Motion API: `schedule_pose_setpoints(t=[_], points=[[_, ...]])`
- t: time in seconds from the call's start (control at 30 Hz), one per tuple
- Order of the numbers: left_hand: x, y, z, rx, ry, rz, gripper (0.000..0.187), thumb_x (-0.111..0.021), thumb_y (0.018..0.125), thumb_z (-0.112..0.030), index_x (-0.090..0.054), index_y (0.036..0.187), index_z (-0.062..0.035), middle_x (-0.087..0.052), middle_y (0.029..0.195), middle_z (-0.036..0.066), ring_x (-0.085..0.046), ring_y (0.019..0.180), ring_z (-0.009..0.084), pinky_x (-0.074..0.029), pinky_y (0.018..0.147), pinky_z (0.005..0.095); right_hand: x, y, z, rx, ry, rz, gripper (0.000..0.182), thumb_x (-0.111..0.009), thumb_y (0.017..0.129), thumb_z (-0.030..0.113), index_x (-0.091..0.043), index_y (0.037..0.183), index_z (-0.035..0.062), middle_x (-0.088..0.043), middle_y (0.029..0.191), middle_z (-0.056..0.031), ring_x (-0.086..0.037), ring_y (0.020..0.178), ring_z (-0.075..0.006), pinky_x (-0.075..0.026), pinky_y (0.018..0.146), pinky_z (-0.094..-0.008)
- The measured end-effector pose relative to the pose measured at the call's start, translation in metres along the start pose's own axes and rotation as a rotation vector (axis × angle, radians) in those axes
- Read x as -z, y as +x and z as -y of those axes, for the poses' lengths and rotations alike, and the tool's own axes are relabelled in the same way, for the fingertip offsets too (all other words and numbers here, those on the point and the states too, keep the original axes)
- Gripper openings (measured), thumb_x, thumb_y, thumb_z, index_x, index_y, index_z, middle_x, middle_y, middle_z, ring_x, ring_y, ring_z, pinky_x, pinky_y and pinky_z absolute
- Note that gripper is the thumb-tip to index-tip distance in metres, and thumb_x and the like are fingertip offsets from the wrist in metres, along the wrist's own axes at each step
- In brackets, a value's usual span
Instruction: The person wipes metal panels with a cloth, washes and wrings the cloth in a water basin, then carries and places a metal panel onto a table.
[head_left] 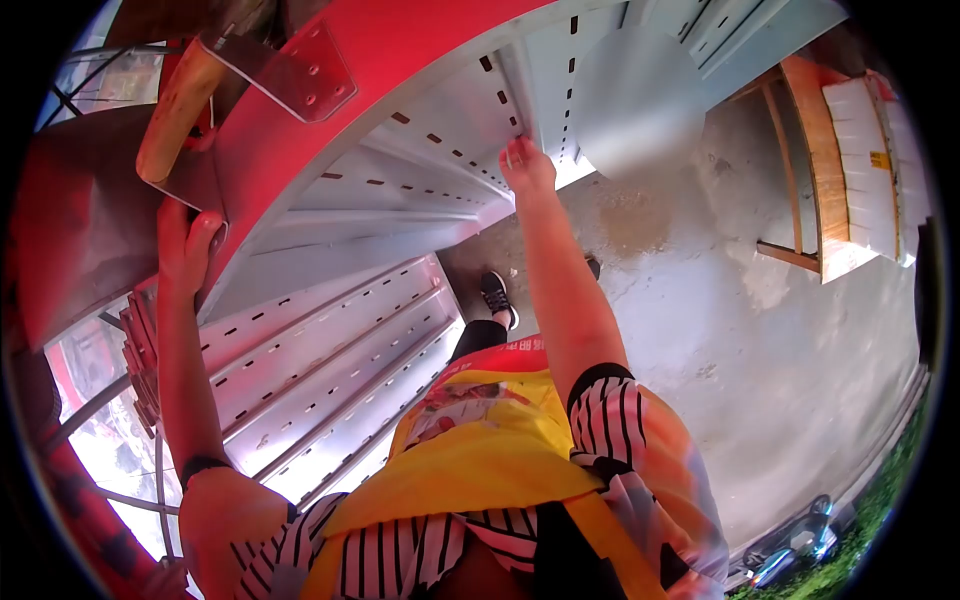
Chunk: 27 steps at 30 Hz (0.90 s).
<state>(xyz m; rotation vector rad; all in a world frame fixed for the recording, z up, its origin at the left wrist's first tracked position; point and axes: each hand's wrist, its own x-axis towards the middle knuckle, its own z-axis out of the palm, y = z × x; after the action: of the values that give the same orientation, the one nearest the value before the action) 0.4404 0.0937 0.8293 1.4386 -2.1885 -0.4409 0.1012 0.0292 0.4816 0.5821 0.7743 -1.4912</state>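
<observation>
A large grey metal panel [455,110] with rows of slots and raised ribs stands in front of me, bordered by a wide red edge [270,160]. My left hand [185,250] grips the red edge at the left, below a metal bracket [300,75] and a wooden handle-like piece [180,115]. Its thumb shows, while the other fingers are partly hidden. My right hand [527,165] is raised, with fingers curled against a rib of the panel. Its fingertips are pressed to the metal and partly out of sight.
Another slotted metal panel [330,350] lies low at the left. On the concrete floor [740,300] at the right stands a wooden frame [815,160] beside white stacked material [865,150]. Stacked red-brown strips [140,360] are at far left. Green grass [870,540] borders the floor.
</observation>
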Motion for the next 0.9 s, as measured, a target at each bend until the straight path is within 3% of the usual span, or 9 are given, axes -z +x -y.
schedule_pose_setpoints(t=[0.1, 0.2, 0.4, 0.5, 0.57, 0.67, 0.77, 0.83, 0.9], points=[[0.011, -0.005, 0.01, 0.102, 0.061, 0.098, 0.049, -0.048, 0.087, -0.024, -0.044, 0.127, 0.0038, -0.052, 0.119, 0.01, -0.048, 0.107, 0.0176, -0.036, 0.094, 0.0301, -0.003, 0.002, -0.002, 0.003, -0.009, -0.018, 0.012, -0.052, 0.091, 0.007, -0.056, 0.103, 0.0063, -0.056, 0.097, -0.0049, -0.053, 0.087, -0.0187, -0.045, 0.079, -0.0403], [0.006, -0.008, 0.017, 0.091, -0.008, -0.012, 0.049, -0.054, 0.085, -0.034, -0.049, 0.114, 0.0053, -0.055, 0.101, 0.006, -0.048, 0.091, 0.0143, -0.04, 0.083, 0.0285, -0.003, 0.002, 0.001, -0.007, -0.028, -0.021, 0.009, -0.051, 0.091, 0.004, -0.056, 0.098, 0.0058, -0.057, 0.089, -0.0056, -0.055, 0.081, -0.0188, -0.045, 0.078, -0.0411], [0.01, -0.005, 0.031, -0.031, 0.013, -0.004, 0.046, -0.053, 0.085, -0.029, -0.048, 0.116, 0.0045, -0.054, 0.103, 0.005, -0.048, 0.093, 0.0148, -0.039, 0.084, 0.0286, 0.002, 0.008, 0.004, -0.049, -0.025, 0.042, 0.008, -0.054, 0.089, 0.002, -0.056, 0.096, 0.0061, -0.057, 0.088, -0.0061, -0.054, 0.077, -0.0177, -0.047, 0.077, -0.0401], [0.015, -0.011, 0.039, 0.019, 0.0, -0.001, 0.046, -0.053, 0.087, -0.029, -0.048, 0.118, 0.0041, -0.054, 0.104, 0.006, -0.048, 0.093, 0.015, -0.039, 0.085, 0.0292, 0.006, 0.01, 0.004, -0.076, -0.004, 0.111, 0.004, -0.054, 0.089, 0.004, -0.057, 0.092, 0.0061, -0.057, 0.084, -0.0063, -0.055, 0.077, -0.0186, -0.047, 0.078, -0.0417], [0.011, -0.011, 0.041, 0.011, 0.009, -0.057, 0.046, -0.054, 0.087, -0.03, -0.048, 0.118, 0.0038, -0.053, 0.102, 0.005, -0.047, 0.09, 0.0137, -0.039, 0.082, 0.0282, 0.011, 0.01, 0.0, -0.08, 0.037, 0.156, 0.002, -0.055, 0.089, 0.007, -0.057, 0.09, 0.006, -0.058, 0.082, -0.0068, -0.056, 0.077, -0.0194, -0.047, 0.079, -0.0431], [0.012, -0.01, 0.04, 0.028, 0.006, -0.071, 0.044, -0.055, 0.087, -0.031, -0.05, 0.114, 0.0028, -0.052, 0.094, 0.003, -0.046, 0.082, 0.0108, -0.04, 0.074, 0.0263, 0.024, 0.007, -0.003, -0.086, 0.14, 0.061, 0.008, -0.059, 0.088, 0.013, -0.057, 0.089, 0.0053, -0.057, 0.08, -0.0073, -0.057, 0.077, -0.0199, -0.048, 0.081, -0.0449], [0.013, -0.008, 0.035, 0.08, -0.016, -0.014, 0.04, -0.056, 0.087, -0.032, -0.052, 0.107, 0.0015, -0.051, 0.084, 0.001, -0.045, 0.073, 0.0083, -0.038, 0.064, 0.0248, 0.045, 0.008, -0.003, -0.043, 0.106, 0.082, 0.013, -0.06, 0.087, 0.017, -0.057, 0.09, 0.0053, -0.059, 0.083, -0.0087, -0.059, 0.081, -0.0219, -0.048, 0.082, -0.0459], [0.015, -0.005, 0.028, 0.078, -0.013, -0.012, 0.037, -0.056, 0.087, -0.032, -0.053, 0.103, 0.0008, -0.051, 0.079, -0.001, -0.044, 0.068, 0.0073, -0.037, 0.059, 0.0244, 0.08, 0.019, 0.004, -0.032, -0.046, 0.224, 0.011, -0.063, 0.083, 0.012, -0.056, 0.089, 0.0053, -0.061, 0.089, -0.0095, -0.059, 0.084, -0.0217, -0.049, 0.082, -0.0468], [0.011, -0.002, 0.027, 0.043, 0.0, -0.04, 0.035, -0.056, 0.087, -0.032, -0.054, 0.099, 0.0001, -0.05, 0.075, -0.002, -0.043, 0.065, 0.0068, -0.036, 0.057, 0.0243, 0.129, 0.023, 0.012, 0.081, -0.259, 0.215, 0.014, -0.06, 0.084, 0.011, -0.057, 0.097, 0.0047, -0.061, 0.096, -0.0088, -0.058, 0.09, -0.0217, -0.049, 0.083, -0.0451]])
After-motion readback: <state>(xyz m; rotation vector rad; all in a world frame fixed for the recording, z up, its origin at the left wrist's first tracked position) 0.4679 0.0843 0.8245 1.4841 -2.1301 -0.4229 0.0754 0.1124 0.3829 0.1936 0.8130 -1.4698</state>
